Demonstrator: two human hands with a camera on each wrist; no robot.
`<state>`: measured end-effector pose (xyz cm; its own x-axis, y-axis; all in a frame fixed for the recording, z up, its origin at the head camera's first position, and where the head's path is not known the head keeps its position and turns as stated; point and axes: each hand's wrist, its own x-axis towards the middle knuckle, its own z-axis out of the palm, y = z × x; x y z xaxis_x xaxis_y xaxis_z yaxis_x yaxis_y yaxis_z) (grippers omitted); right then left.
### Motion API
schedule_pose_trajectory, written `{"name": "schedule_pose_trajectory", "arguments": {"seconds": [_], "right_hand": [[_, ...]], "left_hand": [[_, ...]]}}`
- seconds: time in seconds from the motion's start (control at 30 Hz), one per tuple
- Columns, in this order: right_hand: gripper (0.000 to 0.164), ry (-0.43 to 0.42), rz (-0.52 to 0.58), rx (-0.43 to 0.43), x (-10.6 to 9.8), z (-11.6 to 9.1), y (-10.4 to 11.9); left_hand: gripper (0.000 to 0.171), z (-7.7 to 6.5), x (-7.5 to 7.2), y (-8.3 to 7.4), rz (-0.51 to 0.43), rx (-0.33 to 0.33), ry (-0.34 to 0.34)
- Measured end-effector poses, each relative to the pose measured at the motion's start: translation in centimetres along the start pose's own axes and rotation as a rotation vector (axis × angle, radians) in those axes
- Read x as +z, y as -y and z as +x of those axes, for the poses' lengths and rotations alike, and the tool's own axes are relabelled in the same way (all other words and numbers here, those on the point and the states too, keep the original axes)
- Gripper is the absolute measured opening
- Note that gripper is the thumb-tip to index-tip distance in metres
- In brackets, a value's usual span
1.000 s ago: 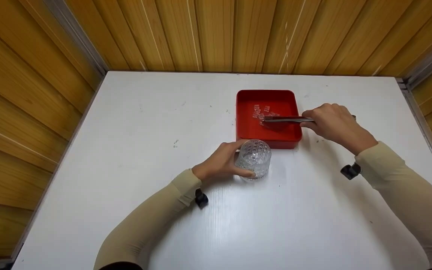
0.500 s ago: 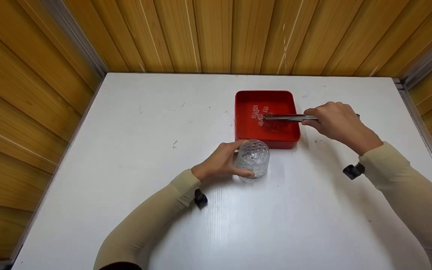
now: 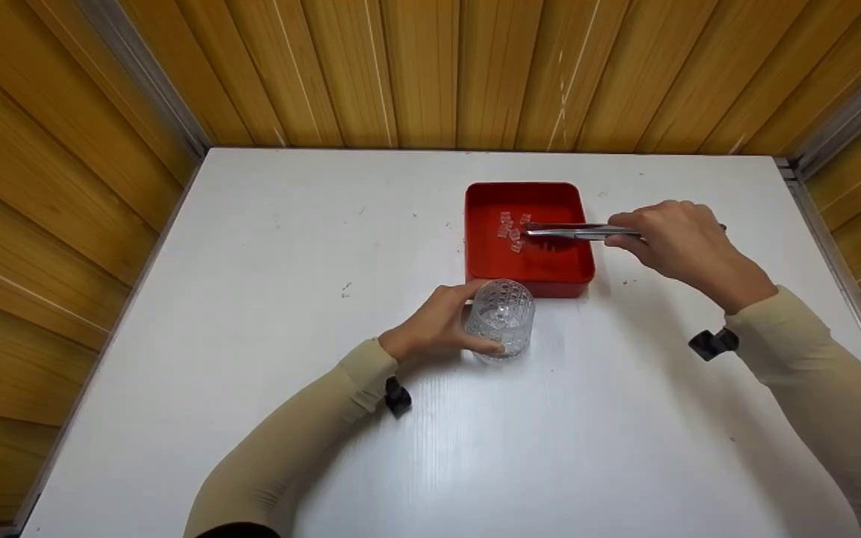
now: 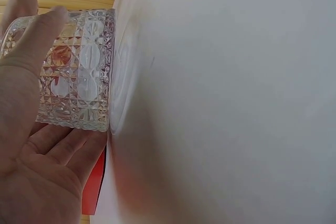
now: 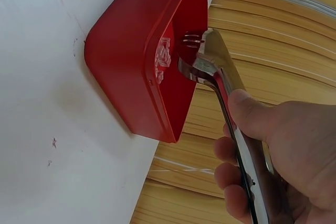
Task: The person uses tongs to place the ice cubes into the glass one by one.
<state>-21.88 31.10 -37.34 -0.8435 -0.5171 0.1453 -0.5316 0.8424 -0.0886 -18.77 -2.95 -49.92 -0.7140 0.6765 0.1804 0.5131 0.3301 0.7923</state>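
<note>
My left hand (image 3: 434, 327) holds a clear cut-glass tumbler (image 4: 86, 66) upright on the white table, thumb on one side and fingers on the other. In the right wrist view, my right hand (image 5: 283, 145) grips metal tongs (image 5: 239, 124) with fork-like tips. Those tips reach over the red tray (image 3: 550, 288), close above several small clear cubes (image 3: 507, 224) lying on its floor. A clear piece (image 5: 203, 65) shows between the tong tips.
The tray stands just behind the tumbler, its walls rising around the cubes. The white table (image 3: 311, 224) meets wood-panelled walls (image 3: 430, 75) at the back and on the sides.
My right hand has drawn slightly back to the right, and the tongs have risen a little from the cubes. The left hand and tumbler have stayed in place.
</note>
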Motion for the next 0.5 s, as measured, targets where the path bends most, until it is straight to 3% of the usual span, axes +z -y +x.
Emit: {"name": "schedule_pose_trajectory", "arguments": {"seconds": [0.5], "right_hand": [[0.012, -0.103, -0.005, -0.094, -1.3, -0.5, 1.8]], "left_hand": [[0.087, 0.1, 0.0, 0.0, -0.033, -0.012, -0.002]]}}
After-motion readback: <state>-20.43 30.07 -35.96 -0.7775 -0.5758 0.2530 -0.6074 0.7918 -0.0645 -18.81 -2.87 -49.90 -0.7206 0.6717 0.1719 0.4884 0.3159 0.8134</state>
